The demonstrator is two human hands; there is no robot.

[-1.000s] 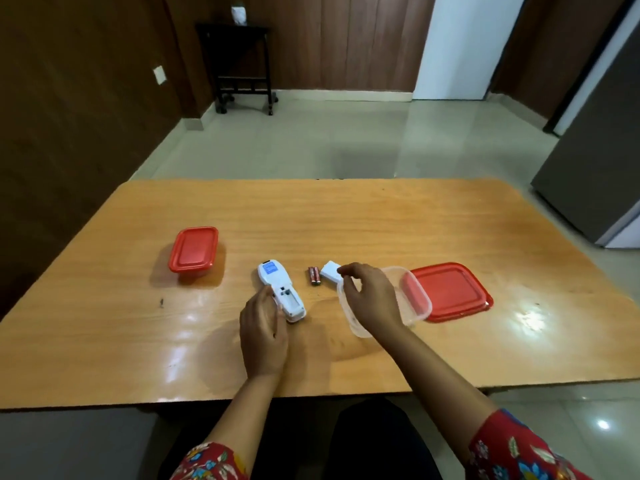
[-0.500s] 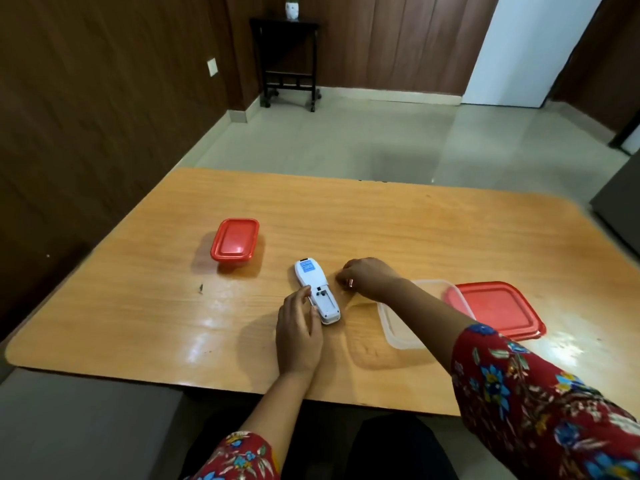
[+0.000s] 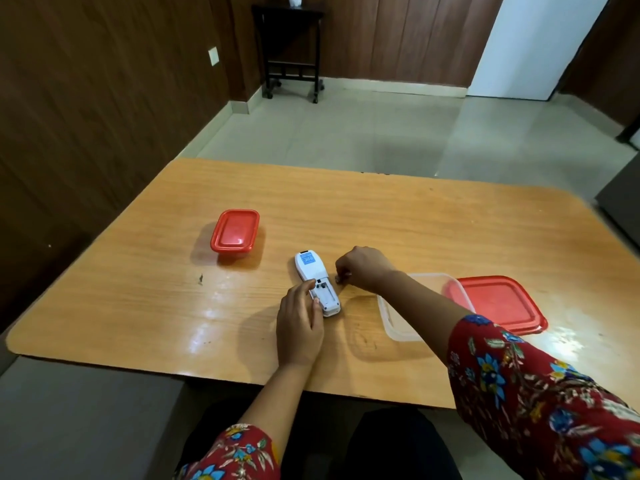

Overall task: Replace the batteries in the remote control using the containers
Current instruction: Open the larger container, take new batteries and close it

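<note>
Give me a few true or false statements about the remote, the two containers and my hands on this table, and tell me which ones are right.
1. The small container on the left has its red lid on. True.
2. The clear container is closed. False: it is open, and its red lid lies beside it on the table.
3. The remote control lies with its battery compartment open. True.
4. The right hand is inside the clear container. False: it is at the table just right of the remote control, fingers curled on a small item.
5. The left hand touches the remote control. True.
</note>
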